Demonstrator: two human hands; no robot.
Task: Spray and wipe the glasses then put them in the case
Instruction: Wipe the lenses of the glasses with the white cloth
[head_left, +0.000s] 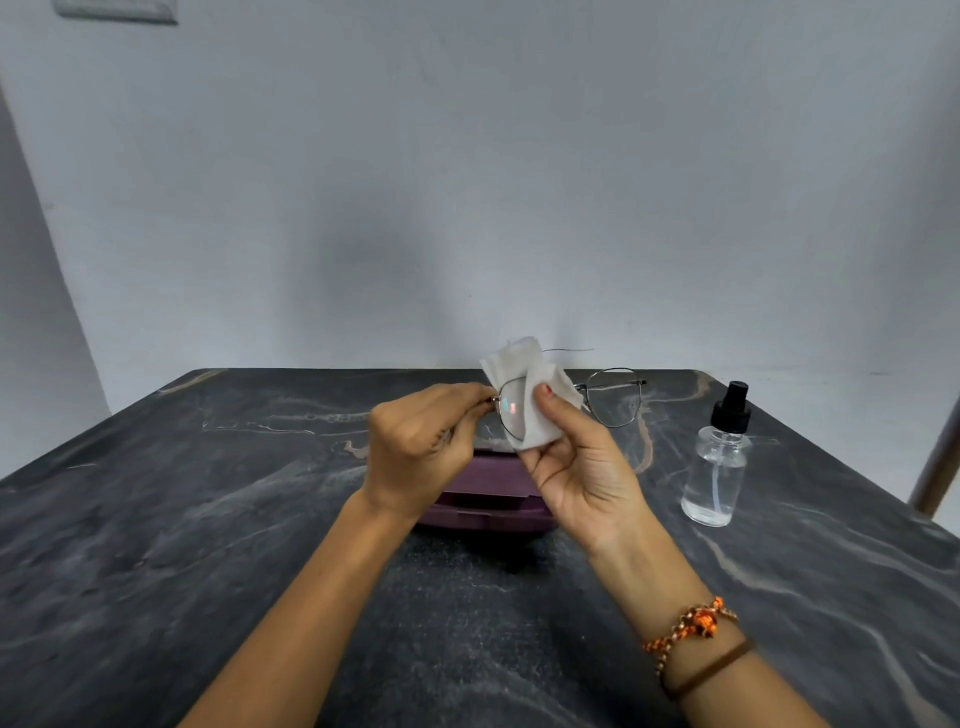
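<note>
Backdrop: plain grey-white wall, meets the far edge of the dark marbled stone surface (208, 519).
Landmark: purple hard-shell glasses case (483, 499), lying on the surface near its middle, partly hidden behind both hands.
Glasses: thin dark metal-framed glasses with clear lenses (613, 400), held in the air above and just beyond the case, not touching the surface. One temple arm sticks out behind, up against the wall.
Cloth: white wiping cloth (535, 384), folded round the lens nearer the left hand, directly above the case.
Left hand (421, 441): above the case's left end, fingers curled, pinching the frame at its hinge corner.
Right hand (576, 467): above the case's right end, palm toward camera, thumb pressing the cloth onto the lens, fingers behind it. Orange beaded bracelet (696, 629) and brown band on that wrist.
Spray: clear plastic spray bottle with black pump top (719, 457), upright on the surface, well right of the case, a little liquid at the bottom.
</note>
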